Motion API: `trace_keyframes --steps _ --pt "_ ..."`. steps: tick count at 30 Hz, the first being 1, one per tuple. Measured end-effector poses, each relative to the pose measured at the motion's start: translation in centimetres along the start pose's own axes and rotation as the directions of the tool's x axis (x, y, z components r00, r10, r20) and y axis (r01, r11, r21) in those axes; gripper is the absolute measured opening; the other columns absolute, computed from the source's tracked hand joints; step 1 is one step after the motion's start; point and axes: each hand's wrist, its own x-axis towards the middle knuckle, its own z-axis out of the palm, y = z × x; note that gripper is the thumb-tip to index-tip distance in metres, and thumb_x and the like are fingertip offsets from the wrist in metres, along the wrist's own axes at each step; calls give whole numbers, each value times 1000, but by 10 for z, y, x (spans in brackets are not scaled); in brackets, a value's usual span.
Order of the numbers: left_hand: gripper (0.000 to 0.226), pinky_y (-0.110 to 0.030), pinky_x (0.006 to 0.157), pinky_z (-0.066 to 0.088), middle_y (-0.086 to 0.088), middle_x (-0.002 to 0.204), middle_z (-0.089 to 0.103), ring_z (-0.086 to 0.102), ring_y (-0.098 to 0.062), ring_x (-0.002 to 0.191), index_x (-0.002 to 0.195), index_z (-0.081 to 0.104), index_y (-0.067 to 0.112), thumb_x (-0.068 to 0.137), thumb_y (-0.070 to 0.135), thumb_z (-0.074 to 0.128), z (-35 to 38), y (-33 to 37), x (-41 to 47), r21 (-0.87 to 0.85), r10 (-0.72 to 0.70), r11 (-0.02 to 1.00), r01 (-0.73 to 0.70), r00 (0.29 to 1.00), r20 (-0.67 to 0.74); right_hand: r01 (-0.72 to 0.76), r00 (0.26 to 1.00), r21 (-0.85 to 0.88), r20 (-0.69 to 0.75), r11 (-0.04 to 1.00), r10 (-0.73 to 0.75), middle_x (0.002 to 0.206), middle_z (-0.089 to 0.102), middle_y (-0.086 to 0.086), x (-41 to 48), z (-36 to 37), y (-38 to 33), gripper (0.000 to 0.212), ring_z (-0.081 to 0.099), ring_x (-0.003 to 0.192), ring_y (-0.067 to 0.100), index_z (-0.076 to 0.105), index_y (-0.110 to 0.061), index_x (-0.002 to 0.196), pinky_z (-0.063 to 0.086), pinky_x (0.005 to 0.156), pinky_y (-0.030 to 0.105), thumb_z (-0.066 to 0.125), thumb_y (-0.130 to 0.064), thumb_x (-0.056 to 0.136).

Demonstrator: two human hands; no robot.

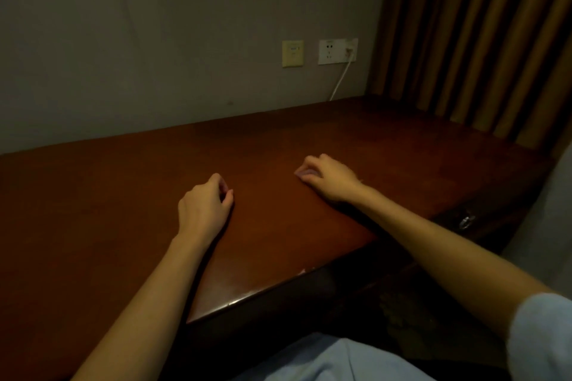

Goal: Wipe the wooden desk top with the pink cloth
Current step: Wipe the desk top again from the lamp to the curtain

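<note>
The scene was dimly lit, and everything was rendered dark and warm-toned. A faint sheen was caught along the front edge of the desk top (278,257); the source of the light could not be told. The wall (123,40) was lit weakly, with darkening toward the corners. The cloth (305,175) under the right hand (331,178) was recorded pale and soft, without detail. Straight lines were bowed by the wide lens, as at the curtain (479,40). The sleeve (544,337) was blurred.

pink cloth (301,173) under right hand (329,178) on desk (123,195)
</note>
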Motion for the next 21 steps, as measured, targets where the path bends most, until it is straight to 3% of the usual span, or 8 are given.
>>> trace_keyframes --steps 3,5,7,10,13,16,21 --pt "16 -20 47 32 6 75 57 53 -10 62 101 56 19 96 33 52 0 -1 1 11 0 1000 -1 1000 7 206 973 128 78 970 -217 97 45 -14 -46 3 -43 9 48 86 -1 52 -46 101 39 72 17 49 -40 95" --pt "16 -19 46 29 6 76 57 52 -10 63 101 55 19 96 33 52 0 -2 1 13 -2 1000 2 1000 7 264 951 182 115 947 -287 92 42 -17 -73 -7 -37 12 46 84 -2 46 -53 95 35 69 15 48 -41 95" --pt "15 -19 47 31 5 78 59 53 -10 63 101 55 19 95 33 53 2 -2 1 6 9 1000 -9 1000 12 151 983 187 79 971 -168 94 46 -19 -76 -19 -5 12 49 88 -4 52 -49 101 36 73 13 50 -39 95" --pt "14 -24 55 42 4 80 63 58 -13 67 100 55 20 95 33 53 4 -3 1 -21 21 1000 -20 1000 12 -43 999 83 -29 996 45 99 56 -21 -42 -29 51 12 51 95 0 60 -31 104 38 74 22 51 -33 95" --pt "14 -25 54 43 6 77 61 58 -12 66 100 55 20 95 34 52 4 -3 2 -33 30 999 -30 999 16 -112 992 -103 -76 988 105 113 62 -10 9 -19 72 16 53 96 4 57 -30 104 44 76 26 48 -39 95" --pt "13 -21 48 36 7 76 59 56 -10 63 99 54 21 96 34 52 2 -2 2 -39 34 999 -34 999 16 -119 991 -122 -79 985 110 115 57 -2 40 -3 42 18 56 95 10 56 -34 105 49 80 31 46 -44 94" --pt "13 -22 49 43 11 69 54 53 -5 57 97 55 23 95 35 53 5 -7 0 -21 18 1000 -18 1000 11 220 969 82 97 972 -228 99 46 -11 -13 8 -38 20 50 88 1 55 -37 112 42 76 20 47 -41 95"
